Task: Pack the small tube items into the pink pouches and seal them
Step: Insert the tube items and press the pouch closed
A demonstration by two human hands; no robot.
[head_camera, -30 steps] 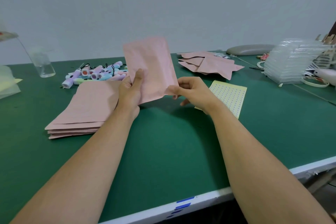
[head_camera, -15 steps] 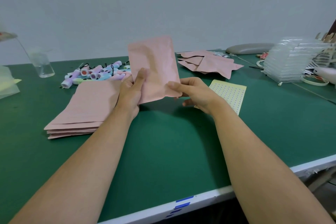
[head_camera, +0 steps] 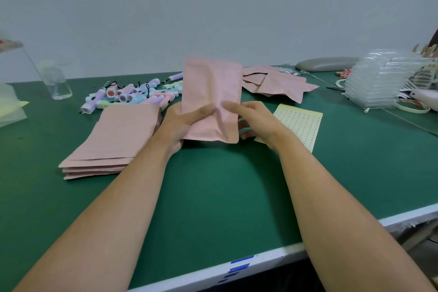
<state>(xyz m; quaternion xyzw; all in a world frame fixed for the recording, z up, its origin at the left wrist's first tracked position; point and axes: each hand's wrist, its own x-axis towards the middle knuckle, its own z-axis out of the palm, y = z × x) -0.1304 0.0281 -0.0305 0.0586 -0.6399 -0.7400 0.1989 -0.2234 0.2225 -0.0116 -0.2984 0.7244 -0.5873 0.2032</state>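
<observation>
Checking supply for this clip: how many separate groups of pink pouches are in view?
3. One pouch gripped by the left hand and right hand; a flat stack left of it; a loose pile behind it, rightward. Stacks hide their own counts.

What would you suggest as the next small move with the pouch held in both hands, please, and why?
Probably part the pouch walls at the near end: left hand and right hand both pinch it there, and the tubes lie in their pile behind.

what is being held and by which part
One pink pouch, gripped near its lower end: left hand on the left side, right hand on the right.
</observation>
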